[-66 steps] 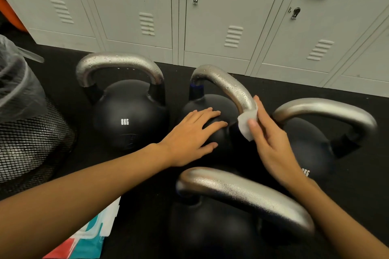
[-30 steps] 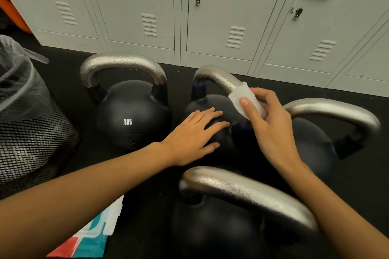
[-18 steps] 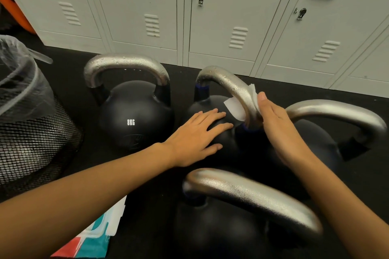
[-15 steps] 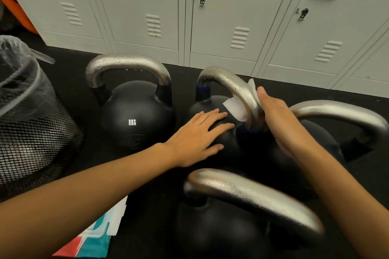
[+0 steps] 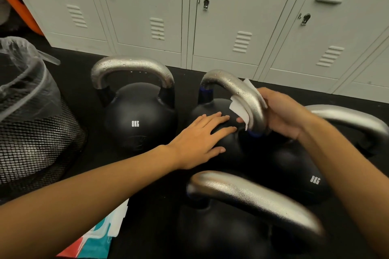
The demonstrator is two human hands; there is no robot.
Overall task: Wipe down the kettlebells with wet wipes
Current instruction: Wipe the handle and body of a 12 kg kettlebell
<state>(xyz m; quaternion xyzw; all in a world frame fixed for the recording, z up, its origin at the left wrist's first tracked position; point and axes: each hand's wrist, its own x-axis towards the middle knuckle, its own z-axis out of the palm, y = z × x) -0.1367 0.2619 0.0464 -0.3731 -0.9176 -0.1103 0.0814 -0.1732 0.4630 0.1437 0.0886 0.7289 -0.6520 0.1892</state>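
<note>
At the left edge of the black rubber floor (image 5: 185, 82) stands a black wire-mesh bin lined with a clear plastic bag (image 5: 31, 115), and near the front edge lies a teal, red and white wipes packet (image 5: 94, 242). Next comes a black 8KG kettlebell with a droplet-beaded steel handle (image 5: 136, 120), untouched by either hand. The left hand (image 5: 200, 139) lies flat with fingers spread on the black body of the middle kettlebell (image 5: 225, 147), steadying it. Its grey steel handle (image 5: 237, 92) is wrapped by a white wet wipe (image 5: 240, 109), which the right hand (image 5: 282, 113) grips around the bar's right bend. To do this well, I judge the wipe should stay fully wrapped and slide along the whole arch, including its underside, while the left palm keeps the bell from rocking. Two more black kettlebells sit at the right (image 5: 299, 170) and front (image 5: 231, 227).
</note>
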